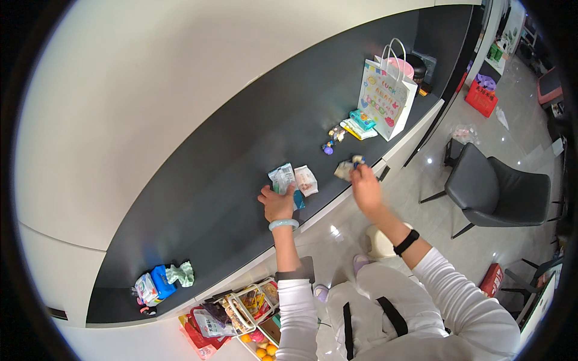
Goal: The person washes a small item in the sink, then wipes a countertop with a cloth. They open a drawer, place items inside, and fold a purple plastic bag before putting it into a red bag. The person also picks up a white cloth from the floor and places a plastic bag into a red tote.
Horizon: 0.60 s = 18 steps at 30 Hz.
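Note:
My left hand (277,205), with a pale bangle at the wrist, rests beside and partly over a silver and teal plastic packet (283,177). Its fingers are spread, with the thumb touching the packet. Right of that packet lies a small white and pink packet (306,181). My right hand (366,187) is near the counter's front edge, its fingertips closed on a small blue and beige item (359,160), perhaps a toy figure. A blurred beige packet (344,171) is just left of those fingers; whether it is also held is unclear.
Small toy figures (328,147), wipes packs (362,120) and a white paper gift bag (386,97) stand along the dark counter (226,180). A blue packet (162,280) and green crumpled cloth or wrapper (181,273) lie far left. Below are snack baskets (253,307); a grey chair (496,189) stands right.

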Motion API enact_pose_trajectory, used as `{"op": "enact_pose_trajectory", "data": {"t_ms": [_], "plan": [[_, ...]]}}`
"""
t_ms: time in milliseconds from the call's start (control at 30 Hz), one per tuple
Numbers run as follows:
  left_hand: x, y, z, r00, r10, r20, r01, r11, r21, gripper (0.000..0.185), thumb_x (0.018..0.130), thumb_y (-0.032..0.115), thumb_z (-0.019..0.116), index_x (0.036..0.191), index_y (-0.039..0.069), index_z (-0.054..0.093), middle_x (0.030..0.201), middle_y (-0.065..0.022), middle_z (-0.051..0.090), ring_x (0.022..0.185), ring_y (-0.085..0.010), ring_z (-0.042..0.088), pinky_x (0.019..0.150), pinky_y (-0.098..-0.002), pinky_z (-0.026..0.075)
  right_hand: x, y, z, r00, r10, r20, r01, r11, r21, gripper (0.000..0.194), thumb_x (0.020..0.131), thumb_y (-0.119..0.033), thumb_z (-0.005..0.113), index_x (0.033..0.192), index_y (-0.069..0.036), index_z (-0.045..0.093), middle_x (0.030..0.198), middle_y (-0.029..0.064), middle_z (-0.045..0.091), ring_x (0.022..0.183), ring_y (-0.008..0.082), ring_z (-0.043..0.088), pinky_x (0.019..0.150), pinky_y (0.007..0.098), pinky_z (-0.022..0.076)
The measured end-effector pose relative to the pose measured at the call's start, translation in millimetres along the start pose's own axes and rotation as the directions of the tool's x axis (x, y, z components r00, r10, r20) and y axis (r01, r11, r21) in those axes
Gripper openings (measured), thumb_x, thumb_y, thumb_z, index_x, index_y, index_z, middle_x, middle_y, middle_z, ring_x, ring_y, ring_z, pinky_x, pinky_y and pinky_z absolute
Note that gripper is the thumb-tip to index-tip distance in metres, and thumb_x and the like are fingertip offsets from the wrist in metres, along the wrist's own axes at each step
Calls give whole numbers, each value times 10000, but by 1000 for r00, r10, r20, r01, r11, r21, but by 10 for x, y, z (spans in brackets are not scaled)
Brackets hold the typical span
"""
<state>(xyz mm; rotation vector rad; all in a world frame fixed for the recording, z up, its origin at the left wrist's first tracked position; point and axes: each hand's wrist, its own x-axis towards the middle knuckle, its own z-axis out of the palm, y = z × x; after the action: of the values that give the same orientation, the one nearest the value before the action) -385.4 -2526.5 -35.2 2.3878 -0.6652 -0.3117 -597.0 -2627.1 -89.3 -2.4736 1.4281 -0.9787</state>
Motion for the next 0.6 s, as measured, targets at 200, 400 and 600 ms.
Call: {"op": "enact_pose_trajectory", "data": {"t_ms": [200,400,600], "plan": [[-11,427,424,975,-94,199,65,987,145,971,638,457,816,1304,9,270,1266,-238,416,1070,-407,569,886,-452,495,103,171,-195,991,-127,-30,129,987,91,63,761,-88,638,813,-58,656,985,97,578,871,290,583,751,392,502],[74,593,711,981,-29,192,16,997,69,1019,694,495,761,1376,-17,204,1304,-277,398,1096,-423,544,900,-451,485,346,562,-212,994,70,-78,-63,994,91,83,768,-78,670,849,-67,683,960,101,560,906,293,566,761,395,490],[-157,-103,86,978,211,5,-209,973,-101,708,826,410,674,1310,-27,398,1298,-213,479,1172,-395,490,981,-453,411,-14,308,-402,922,386,15,-375,886,274,92,801,-68,648,892,-62,663,953,122,558,844,315,584,712,398,503]]}}
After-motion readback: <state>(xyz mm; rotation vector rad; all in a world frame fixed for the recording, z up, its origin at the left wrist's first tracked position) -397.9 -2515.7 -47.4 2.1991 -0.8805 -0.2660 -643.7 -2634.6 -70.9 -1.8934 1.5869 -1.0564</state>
